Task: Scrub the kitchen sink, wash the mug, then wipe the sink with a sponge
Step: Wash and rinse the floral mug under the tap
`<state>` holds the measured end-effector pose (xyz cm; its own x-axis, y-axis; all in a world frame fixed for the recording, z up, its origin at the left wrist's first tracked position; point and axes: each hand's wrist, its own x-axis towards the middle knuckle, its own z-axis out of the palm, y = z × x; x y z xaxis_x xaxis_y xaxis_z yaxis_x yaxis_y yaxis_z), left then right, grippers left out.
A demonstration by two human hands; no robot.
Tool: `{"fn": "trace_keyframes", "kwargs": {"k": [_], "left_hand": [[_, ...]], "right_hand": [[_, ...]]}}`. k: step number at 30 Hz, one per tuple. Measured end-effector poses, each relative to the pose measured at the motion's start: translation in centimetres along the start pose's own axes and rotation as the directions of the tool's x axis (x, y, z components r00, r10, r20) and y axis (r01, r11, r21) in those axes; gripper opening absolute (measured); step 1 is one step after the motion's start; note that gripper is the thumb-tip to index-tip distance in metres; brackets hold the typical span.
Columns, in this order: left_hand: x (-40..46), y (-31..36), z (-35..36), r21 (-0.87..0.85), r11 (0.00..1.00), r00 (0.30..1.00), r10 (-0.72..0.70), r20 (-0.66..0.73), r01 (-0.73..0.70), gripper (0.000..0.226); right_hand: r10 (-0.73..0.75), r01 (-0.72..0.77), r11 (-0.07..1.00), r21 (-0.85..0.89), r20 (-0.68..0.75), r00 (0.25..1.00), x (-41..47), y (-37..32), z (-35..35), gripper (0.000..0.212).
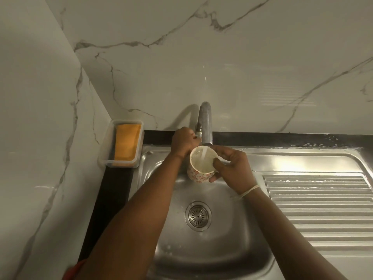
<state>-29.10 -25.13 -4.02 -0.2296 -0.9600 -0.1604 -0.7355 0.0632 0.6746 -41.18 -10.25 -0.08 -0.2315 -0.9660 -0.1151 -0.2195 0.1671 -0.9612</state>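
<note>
A white mug (198,174) with small red flowers hangs upright over the steel sink (232,229), right under the spout of the curved tap (205,124). Water runs from the spout into the mug. My right hand (232,168) grips the mug from its right side, thumb on the rim. My left hand (182,143) is closed on the tap handle, just left of the spout. An orange sponge (126,143) lies in a clear plastic holder (105,156) at the sink's back left corner.
The round drain strainer (198,216) sits in the middle of the basin. A ribbed steel draining board (319,209) stretches to the right. Marble walls close in behind and on the left, with a black counter strip (113,195) along the sink's left side.
</note>
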Motion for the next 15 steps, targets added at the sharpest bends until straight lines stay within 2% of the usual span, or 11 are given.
{"fn": "trace_keyframes", "kwargs": {"k": [2, 4, 7, 9, 10, 12, 15], "left_hand": [[-0.1, 1.2, 0.1, 0.102, 0.989, 0.994, 0.103, 0.020, -0.104, 0.023], [-0.2, 0.9, 1.0, 0.061, 0.993, 0.995, 0.098, 0.027, -0.100, 0.033], [-2.4, 0.0, 3.4, -0.153, 0.988, 0.990, -0.026, -0.141, 0.004, 0.037], [-4.6, -0.1, 6.0, -0.182, 0.983, 0.966, -0.024, -0.257, -0.024, 0.027], [-6.1, 0.9, 7.7, -0.186, 0.982, 0.964, -0.024, -0.266, -0.027, 0.025], [-9.3, 3.4, 11.4, -0.222, 0.975, 0.979, -0.032, -0.202, -0.014, 0.022], [-12.9, 7.9, 18.1, -0.196, 0.978, 0.990, 0.041, -0.135, -0.068, 0.031]], "right_hand": [[-0.009, 0.009, 1.000, 0.009, -0.012, 1.000, -0.3, 0.1, -0.8, 0.037], [-0.040, 0.039, 0.999, -0.024, -0.036, 0.999, -0.6, 0.4, -2.2, 0.035], [-0.062, 0.060, 0.996, -0.063, -0.037, 0.997, -1.7, 0.5, -5.3, 0.036], [-0.077, 0.074, 0.994, -0.077, -0.037, 0.996, -2.6, 0.6, -7.8, 0.036], [-0.080, 0.076, 0.993, -0.085, -0.044, 0.996, -3.3, 0.6, -9.6, 0.036], [-0.050, 0.047, 0.998, -0.039, -0.068, 0.996, -4.8, 1.3, -13.6, 0.036], [-0.018, 0.017, 1.000, -0.008, -0.075, 0.997, -7.4, 3.0, -20.8, 0.037]]}}
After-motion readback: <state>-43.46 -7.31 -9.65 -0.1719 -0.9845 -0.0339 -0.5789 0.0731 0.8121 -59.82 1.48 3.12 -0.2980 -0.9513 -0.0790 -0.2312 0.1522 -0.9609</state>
